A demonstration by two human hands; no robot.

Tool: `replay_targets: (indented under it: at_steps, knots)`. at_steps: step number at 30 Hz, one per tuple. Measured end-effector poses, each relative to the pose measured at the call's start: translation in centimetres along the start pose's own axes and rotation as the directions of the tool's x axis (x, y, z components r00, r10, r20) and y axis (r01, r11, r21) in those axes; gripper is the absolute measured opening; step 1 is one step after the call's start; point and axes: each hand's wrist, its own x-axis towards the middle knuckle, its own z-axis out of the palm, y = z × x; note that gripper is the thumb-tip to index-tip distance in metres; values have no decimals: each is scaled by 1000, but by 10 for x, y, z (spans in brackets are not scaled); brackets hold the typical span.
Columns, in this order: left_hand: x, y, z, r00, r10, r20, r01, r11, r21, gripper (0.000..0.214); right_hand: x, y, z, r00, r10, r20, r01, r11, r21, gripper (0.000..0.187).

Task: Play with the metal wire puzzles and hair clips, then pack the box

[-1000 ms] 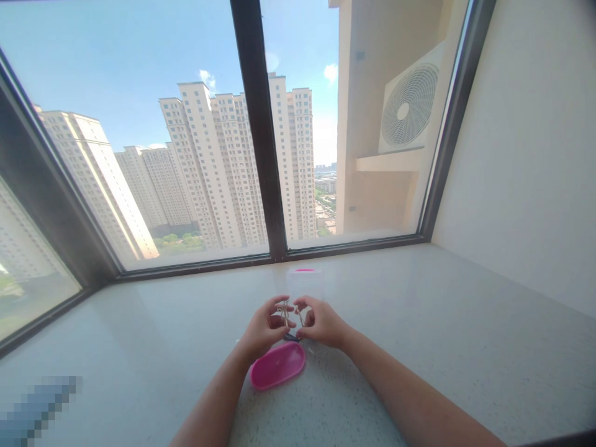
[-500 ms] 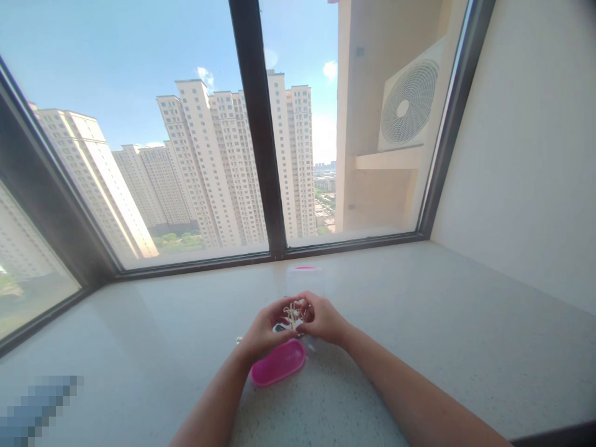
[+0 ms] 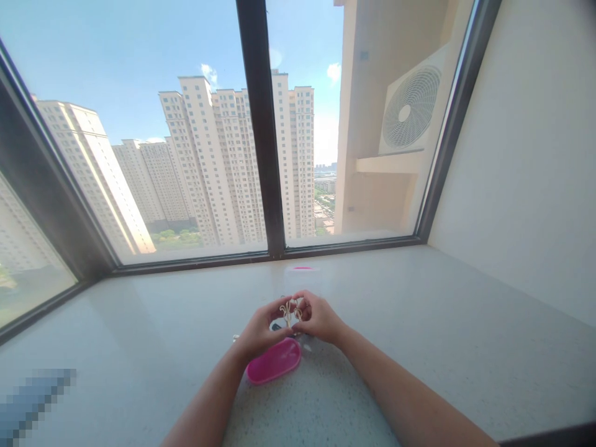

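My left hand [image 3: 261, 332] pinches a small pale-gold curled piece [image 3: 286, 313] between thumb and fingers. Right beside it, my right hand [image 3: 322, 320] grips another small pale-gold piece [image 3: 298, 312] with a looped outline. The two pieces stand upright and very close; whether they touch I cannot tell. Just below the hands, a pink oval tray [image 3: 274, 363] lies on the pale speckled surface, partly behind my left wrist. A small dark object [image 3: 276, 327] shows behind my left fingers, mostly hidden.
A clear item with a pink strip [image 3: 302, 268] sits near the window frame [image 3: 274, 253]. Something clear [image 3: 306, 347] lies under my right hand. A tiny pale object [image 3: 236, 338] peeks out left of my left wrist. A white wall [image 3: 521, 186] bounds the right side.
The two pale-gold pieces overlapped before and now show side by side with a small gap between their outlines. Both hands stay in nearly the same place; the view has shifted slightly.
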Motion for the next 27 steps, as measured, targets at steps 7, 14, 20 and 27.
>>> replay_targets:
  at_steps: [7, 14, 20, 27]
  knots:
    - [0, -7, -5, 999, -12, -41, 11, 1000, -8, 61, 1, 6, -1, 999, 4, 41, -6, 999, 52, 63]
    - [0, -9, -6, 999, -1, -40, 1, 1000, 16, 59, -1, 2, -2, 999, -12, 34, 12, 1000, -6, 62]
    - [0, -14, -7, 998, -16, -57, 16, 1000, 6, 60, -3, -3, -3, 999, -40, 3, 40, 996, -80, 60]
    - [1, -14, -5, 999, -10, -53, 7, 999, -52, 59, -3, -3, -4, 997, -72, 10, 72, 997, -33, 62]
